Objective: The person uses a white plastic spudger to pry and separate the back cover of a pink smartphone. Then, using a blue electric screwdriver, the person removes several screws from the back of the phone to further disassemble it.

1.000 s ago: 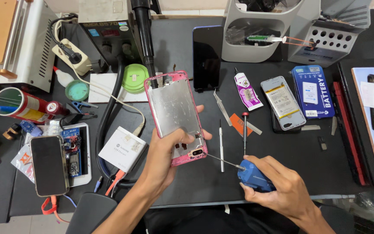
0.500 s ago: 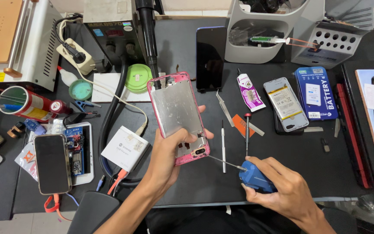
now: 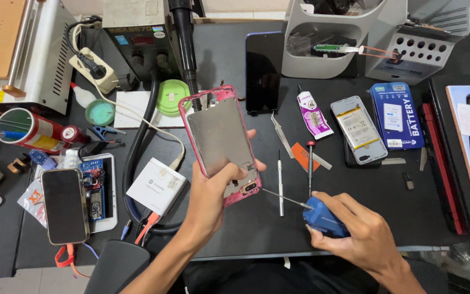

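Phone repair workshop. A dark surface [image 3: 257,228] is crowded with a hot-air rework station [image 3: 137,43], tweezers [image 3: 282,135], a screwdriver [image 3: 310,166], spare batteries [image 3: 357,128] and a bare circuit board [image 3: 94,188]. A grey tool rack [image 3: 417,51] stands at the back, beside a screen-separator machine [image 3: 12,49].

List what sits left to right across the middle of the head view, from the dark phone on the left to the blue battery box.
Dark phone → white charger box → pink-framed phone in the left hand → tweezers → glue tube → loose battery → blue battery box.
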